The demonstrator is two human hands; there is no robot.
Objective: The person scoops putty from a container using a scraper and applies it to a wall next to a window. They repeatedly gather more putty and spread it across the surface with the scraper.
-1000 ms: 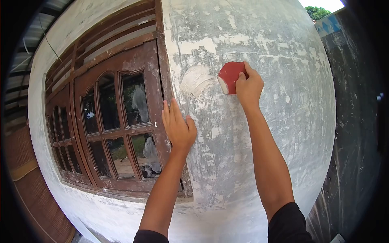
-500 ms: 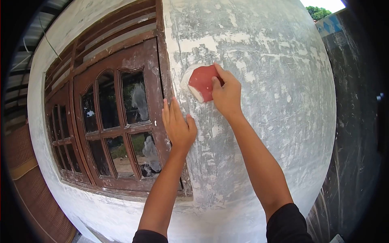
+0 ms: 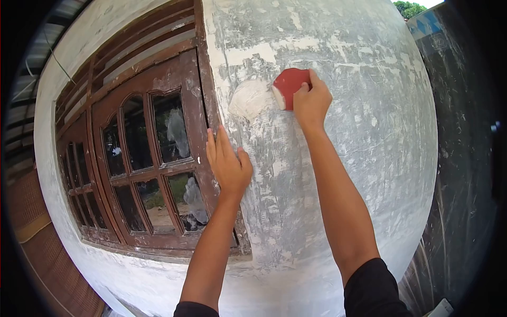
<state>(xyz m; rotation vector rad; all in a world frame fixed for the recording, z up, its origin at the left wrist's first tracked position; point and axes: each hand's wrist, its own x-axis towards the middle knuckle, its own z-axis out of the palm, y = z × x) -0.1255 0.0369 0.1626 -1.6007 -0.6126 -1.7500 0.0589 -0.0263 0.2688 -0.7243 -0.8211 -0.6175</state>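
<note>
My right hand (image 3: 312, 103) grips a red, rounded flat putty scraper (image 3: 290, 84), thumb on its near face. Whitish filler coats the scraper's lower left edge, which is at the wall. Just left of it, a smooth cream patch of filler (image 3: 250, 100) spreads over the rough grey and white wall (image 3: 348, 174). My left hand (image 3: 228, 168) lies flat, fingers stretched upward, across the edge of the brown window frame (image 3: 209, 100) and the wall beside it.
A brown wooden window (image 3: 142, 158) with several glass panes and slats above fills the left side. At far right stands a dark, streaked panel (image 3: 459, 158). A woven brown sheet (image 3: 53, 248) shows at lower left.
My right hand has moved the scraper to the right and slightly up, uncovering the cream patch of filler. My left hand stays by the window frame; the view has shifted slightly.
</note>
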